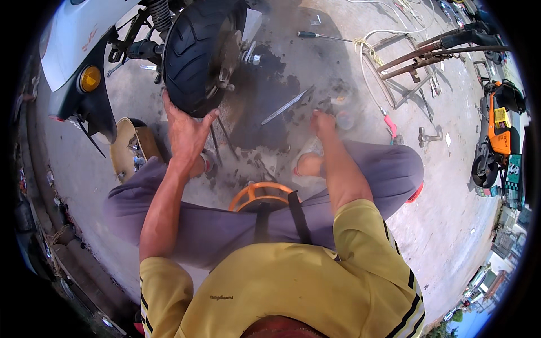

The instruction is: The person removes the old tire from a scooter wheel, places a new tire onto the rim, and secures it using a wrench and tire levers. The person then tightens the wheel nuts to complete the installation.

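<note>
My left hand (187,128) is wrapped round the lower edge of a black scooter tyre (191,56), thumb on one side and fingers on the other. The wheel is mounted on a raised white scooter (84,34), with its axle hub (228,70) facing right. Apart from the wheel, my right hand (323,124) hovers over the ground with its fingers closed; what they hold, if anything, is blurred. Hazy dust hangs round that hand and the hub. On the ground between hand and wheel lies a long pale metal bar (287,105).
An orange ring-shaped frame (262,191) stands between my legs. At left is a tan container (121,149) with tools. To the right are a pink-handled air gun (390,125) on a hose, a hammer (429,135), a metal stand (389,73) and an orange scooter (499,124). A screwdriver (324,36) lies farther off.
</note>
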Motion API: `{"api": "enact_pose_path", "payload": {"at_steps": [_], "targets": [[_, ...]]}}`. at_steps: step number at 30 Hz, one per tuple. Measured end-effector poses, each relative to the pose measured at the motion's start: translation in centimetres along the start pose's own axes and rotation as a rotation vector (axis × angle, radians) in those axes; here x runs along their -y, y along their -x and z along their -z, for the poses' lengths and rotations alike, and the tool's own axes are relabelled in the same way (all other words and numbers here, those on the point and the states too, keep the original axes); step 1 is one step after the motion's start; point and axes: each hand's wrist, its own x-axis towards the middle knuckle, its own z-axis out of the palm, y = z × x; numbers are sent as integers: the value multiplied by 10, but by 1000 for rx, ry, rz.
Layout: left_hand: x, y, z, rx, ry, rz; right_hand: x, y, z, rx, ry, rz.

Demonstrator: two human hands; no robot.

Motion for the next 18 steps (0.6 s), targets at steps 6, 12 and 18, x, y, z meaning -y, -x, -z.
{"api": "enact_pose_path", "payload": {"at_steps": [6,12,18], "targets": [[10,-2,-6,13,66,85,-50,-15,-3,-404,816,420],[-5,-14,15,16,-77,117,-59,19,-52,-36,828,409],[-44,-48,48,-40,2,76,-65,-13,-83,-20,1109,794]]}}
